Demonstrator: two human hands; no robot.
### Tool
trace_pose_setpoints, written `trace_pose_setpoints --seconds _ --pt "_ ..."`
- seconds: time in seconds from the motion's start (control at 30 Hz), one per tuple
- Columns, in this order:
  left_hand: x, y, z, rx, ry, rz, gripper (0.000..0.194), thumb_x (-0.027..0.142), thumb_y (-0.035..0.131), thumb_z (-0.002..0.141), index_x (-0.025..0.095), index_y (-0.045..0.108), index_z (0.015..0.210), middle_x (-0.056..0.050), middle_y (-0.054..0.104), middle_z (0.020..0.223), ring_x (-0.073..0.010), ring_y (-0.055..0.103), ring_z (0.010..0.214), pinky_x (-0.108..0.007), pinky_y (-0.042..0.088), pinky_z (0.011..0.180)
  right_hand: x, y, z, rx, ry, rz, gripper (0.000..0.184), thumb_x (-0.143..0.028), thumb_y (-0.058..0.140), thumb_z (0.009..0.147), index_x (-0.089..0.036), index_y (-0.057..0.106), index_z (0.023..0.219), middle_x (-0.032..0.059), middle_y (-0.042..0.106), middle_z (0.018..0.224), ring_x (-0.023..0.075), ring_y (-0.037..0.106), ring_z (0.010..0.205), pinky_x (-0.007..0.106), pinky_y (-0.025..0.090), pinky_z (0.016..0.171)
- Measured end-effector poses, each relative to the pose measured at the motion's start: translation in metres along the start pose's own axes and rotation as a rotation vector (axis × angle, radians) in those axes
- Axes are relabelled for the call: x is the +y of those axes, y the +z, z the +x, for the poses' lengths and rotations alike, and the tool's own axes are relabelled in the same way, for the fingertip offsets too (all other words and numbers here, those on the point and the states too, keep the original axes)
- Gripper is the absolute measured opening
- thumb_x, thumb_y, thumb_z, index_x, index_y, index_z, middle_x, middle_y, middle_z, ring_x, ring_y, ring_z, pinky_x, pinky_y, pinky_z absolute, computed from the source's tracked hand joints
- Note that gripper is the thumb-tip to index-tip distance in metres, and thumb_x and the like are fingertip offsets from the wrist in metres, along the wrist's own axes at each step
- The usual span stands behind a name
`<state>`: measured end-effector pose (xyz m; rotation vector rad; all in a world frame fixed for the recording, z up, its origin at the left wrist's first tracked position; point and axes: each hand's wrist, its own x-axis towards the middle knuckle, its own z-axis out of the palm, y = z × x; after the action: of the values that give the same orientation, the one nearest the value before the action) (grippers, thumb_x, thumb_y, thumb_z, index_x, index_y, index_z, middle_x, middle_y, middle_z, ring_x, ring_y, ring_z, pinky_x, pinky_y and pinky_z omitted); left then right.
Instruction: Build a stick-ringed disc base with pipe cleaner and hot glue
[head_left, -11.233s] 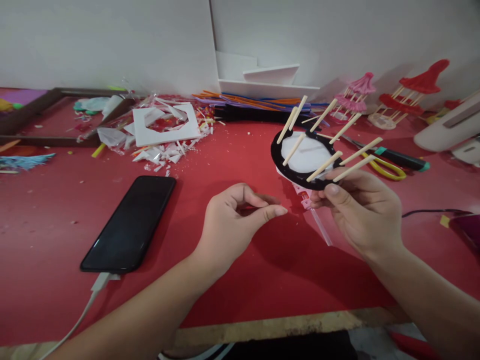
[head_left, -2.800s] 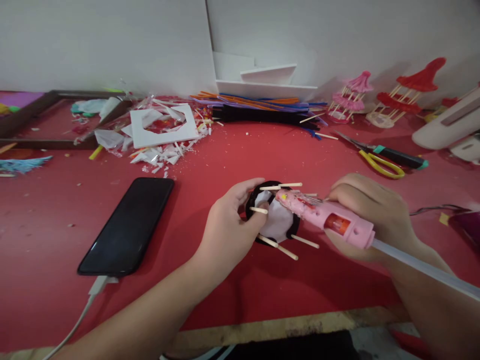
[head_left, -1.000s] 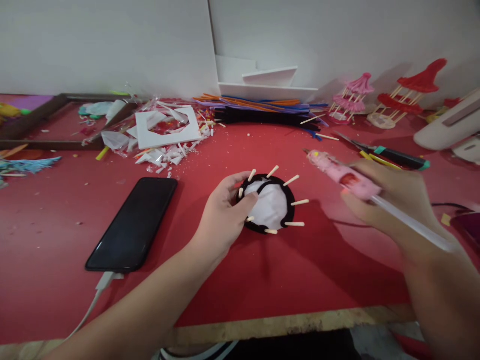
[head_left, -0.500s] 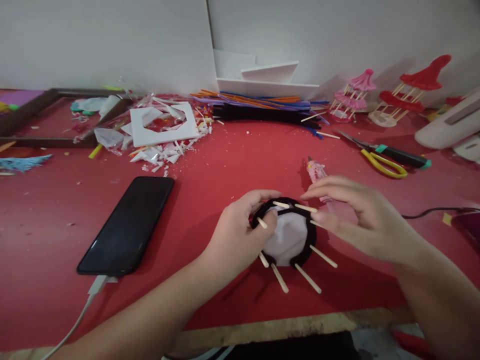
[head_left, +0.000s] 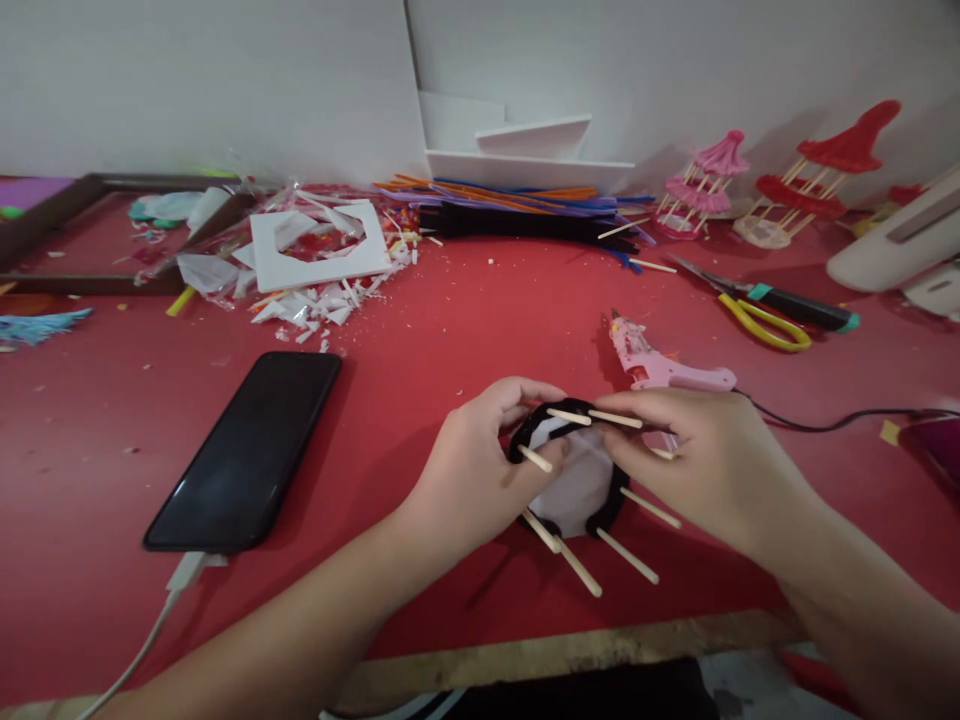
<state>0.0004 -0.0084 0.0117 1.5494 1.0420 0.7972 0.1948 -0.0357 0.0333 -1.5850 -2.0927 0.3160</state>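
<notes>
The round piece [head_left: 576, 482] sits between the 2 hands near the table's [head_left: 450, 325] front edge; whether its underside meets the red surface I cannot tell. It has a smooth white disc [head_left: 579, 500] ringed by a fuzzy black rim [head_left: 613, 506], and 8 pale wooden sticks [head_left: 628, 556] show around that rim. Being round, it has no clear long axis; its white face tilts up toward the wearer. The sticks jut from the rim, their free ends mostly toward the right: the 2 at the far side lie nearly crosswise, while those at the near side slant toward the front right. The left hand [head_left: 480, 455] grips the piece's left side, thumb over the white face and fingers behind the rim. The right hand [head_left: 701, 455] pinches the rim at its far right, thumb and fingers drawn together. Just beyond the right hand, a pink glue gun [head_left: 671, 372] lies on the table, nozzle pointing away and leftward.
</notes>
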Motion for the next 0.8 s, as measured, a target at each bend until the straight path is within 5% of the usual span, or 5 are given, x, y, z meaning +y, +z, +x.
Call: trace_pose_setpoints --seconds 0.37,0.8 --pt "0.001 0.0 -0.001 0.077 0.03 0.099 0.017 0.023 0.065 0.081 0.019 0.067 0.097 -0.005 0.079 0.091 -0.0176 0.074 0.079 -0.027 0.056 0.074 0.005 0.007 -0.005 0.121 -0.264 -0.205 0.019 -0.017 0.054 0.091 -0.018 0.073 0.09 0.0039 0.079 0.084 0.0166 0.073 0.066 0.026 0.053 0.058" --pt "0.001 0.002 -0.004 0.142 0.085 0.189 0.014 0.023 0.063 0.083 0.021 0.066 0.097 -0.002 0.077 0.09 -0.0151 0.072 0.079 -0.026 0.054 0.075 0.002 0.011 -0.003 0.139 -0.152 -0.117 0.018 -0.02 0.056 0.091 -0.022 0.073 0.092 0.0038 0.079 0.086 0.0183 0.074 0.073 0.027 0.053 0.062"
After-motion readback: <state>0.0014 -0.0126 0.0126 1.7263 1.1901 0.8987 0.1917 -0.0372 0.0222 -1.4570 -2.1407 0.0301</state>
